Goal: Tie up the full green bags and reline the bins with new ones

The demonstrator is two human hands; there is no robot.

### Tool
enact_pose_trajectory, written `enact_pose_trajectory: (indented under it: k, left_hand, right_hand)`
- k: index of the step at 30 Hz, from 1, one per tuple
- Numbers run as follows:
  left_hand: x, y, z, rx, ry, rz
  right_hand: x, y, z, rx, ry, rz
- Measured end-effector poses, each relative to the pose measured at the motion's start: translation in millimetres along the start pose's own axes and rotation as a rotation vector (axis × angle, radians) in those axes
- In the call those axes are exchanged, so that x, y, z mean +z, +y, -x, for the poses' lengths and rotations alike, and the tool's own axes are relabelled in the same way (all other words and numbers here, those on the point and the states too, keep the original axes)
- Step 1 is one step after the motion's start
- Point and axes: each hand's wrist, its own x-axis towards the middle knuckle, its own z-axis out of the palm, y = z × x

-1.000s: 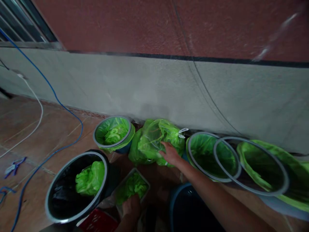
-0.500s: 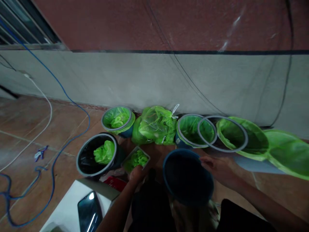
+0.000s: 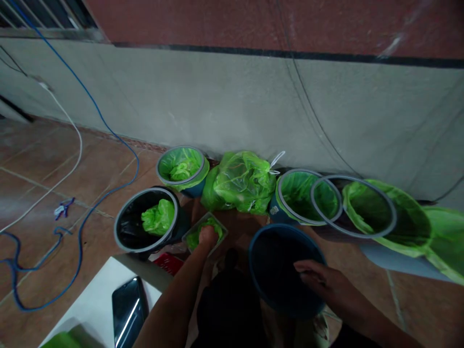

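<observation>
My left hand (image 3: 208,238) reaches down into a clear rectangular container (image 3: 225,236) of crumpled green plastic bags (image 3: 194,238). Its fingers are pressed into the green plastic and partly hidden; they look closed on it. In front of me, between my legs, stands a round blue bin (image 3: 279,261) with a dark inside. Over the right side of its rim is my right hand (image 3: 321,280), fingers partly stretched out above the opening, with nothing visible in them.
Left of the container stands a black-lined bin (image 3: 125,237) holding green plastic. Along the wall are green-lined bins (image 3: 181,183) (image 3: 286,212), a tied green bag (image 3: 242,183) and a loose grey ring (image 3: 393,217). A phone (image 3: 128,309) lies on a white box (image 3: 87,299). A blue cable (image 3: 80,251) crosses the floor.
My left hand has moved from the near edge of the container into the green plastic. My right hand has slid down along the blue bin's right side. The view has shifted slightly.
</observation>
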Motion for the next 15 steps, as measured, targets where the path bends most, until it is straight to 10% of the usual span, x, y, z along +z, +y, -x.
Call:
enact_pose_trajectory:
  k: [7,15]
  left_hand:
    - [-71.1,-8.6,15.2,-0.092,0.278,0.136]
    - [-89.3,-21.1,35.0,0.075,0.457,0.425]
  right_hand:
    - [6.7,-30.2,-33.8,-0.233,0.096,0.109]
    - [13.6,-39.3,-39.1,-0.325,0.057,0.343]
